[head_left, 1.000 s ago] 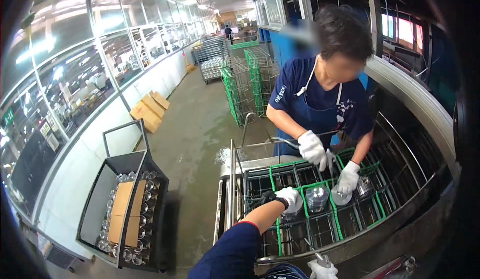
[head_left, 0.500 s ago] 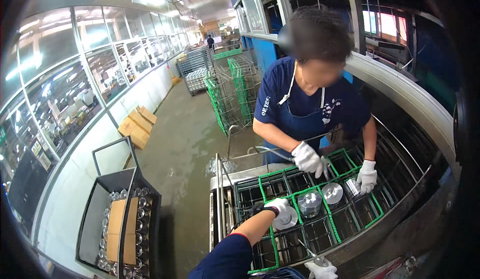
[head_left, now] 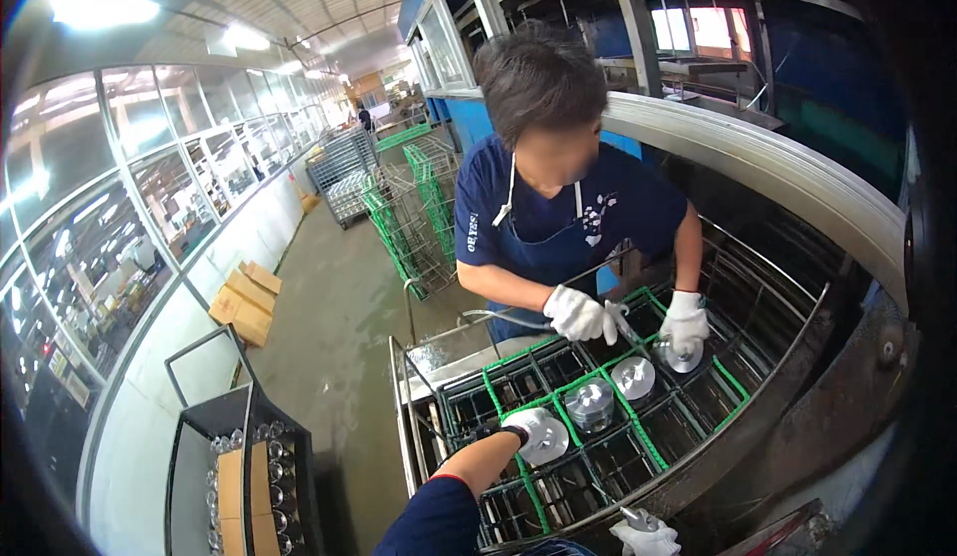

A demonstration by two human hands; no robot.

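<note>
Left hand (head_left: 527,424), white-gloved, is touching a clear glass piece (head_left: 548,443), disc side up, which is sitting in a slot of the green-trimmed wire rack (head_left: 639,430), leftmost in its row; from where I'm standing, can't tell if the fingers are clamping it. Right hand (head_left: 646,539) is gripping a grey nozzle gun (head_left: 641,520) just off the rack's near side, fingers closed around it. Across the rack, a co-worker (head_left: 553,242) is aiming a nozzle (head_left: 628,329) one-handed, while holding a second glass piece (head_left: 684,360).
</note>
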